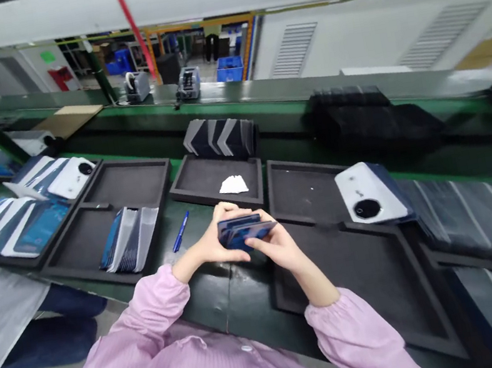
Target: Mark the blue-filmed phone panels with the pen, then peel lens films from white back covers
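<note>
Both of my hands hold a small stack of dark blue phone cases (244,230) above the green bench. My left hand (212,240) wraps round the stack's left end, fingers curled over its top. My right hand (277,247) pinches the right end, thumb on the lower edge. Pink sleeves cover both arms. A blue pen (181,231) lies on the bench just left of my left hand. Beyond my hands, a black foam tray (189,186) holds a small white piece (233,184).
Black foam trays lie left with sleeved flat parts (129,237) and phones in film (19,224). A white phone back (366,193) rests on a tray at right. Stacked dark cases (221,137) stand behind. Two tape dispensers (162,84) sit on the far ledge.
</note>
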Demonstrator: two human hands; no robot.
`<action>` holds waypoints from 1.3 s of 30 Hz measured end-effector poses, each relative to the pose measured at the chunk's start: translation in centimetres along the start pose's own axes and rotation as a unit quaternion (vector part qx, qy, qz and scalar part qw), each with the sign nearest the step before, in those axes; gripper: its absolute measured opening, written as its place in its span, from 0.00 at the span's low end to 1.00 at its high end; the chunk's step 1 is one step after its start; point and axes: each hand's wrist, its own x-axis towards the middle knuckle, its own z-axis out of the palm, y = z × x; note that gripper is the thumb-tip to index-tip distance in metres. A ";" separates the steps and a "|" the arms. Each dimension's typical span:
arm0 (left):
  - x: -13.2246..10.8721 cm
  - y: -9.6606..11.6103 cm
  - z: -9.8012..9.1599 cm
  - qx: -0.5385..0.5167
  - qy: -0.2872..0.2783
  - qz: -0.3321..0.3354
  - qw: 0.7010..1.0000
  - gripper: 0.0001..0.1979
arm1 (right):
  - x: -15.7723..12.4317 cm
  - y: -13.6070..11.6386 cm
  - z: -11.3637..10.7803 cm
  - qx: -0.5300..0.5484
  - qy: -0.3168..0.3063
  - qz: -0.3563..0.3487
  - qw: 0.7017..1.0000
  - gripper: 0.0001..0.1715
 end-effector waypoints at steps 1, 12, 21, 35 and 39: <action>-0.6 -0.5 -0.6 0.013 -0.045 0.013 0.999 0.54 | -0.2 0.8 0.0 -0.001 -0.024 0.014 1.000 0.31; -1.4 -1.0 -3.0 -0.022 -0.350 -0.032 0.936 0.68 | -0.6 4.7 -0.2 -0.040 -0.217 0.116 0.968 0.38; -1.4 0.2 -2.9 0.143 -0.404 -0.061 0.901 0.68 | 0.0 5.1 -0.4 -0.085 -0.302 0.118 0.942 0.34; -3.0 -1.1 -3.9 -0.019 -0.091 -0.054 0.994 0.69 | 2.6 8.5 0.7 -0.133 -0.276 0.103 0.946 0.65; -2.7 -1.3 -3.5 0.062 -0.135 -0.063 0.987 0.57 | 2.4 8.8 1.7 -0.188 -0.262 0.060 0.945 0.58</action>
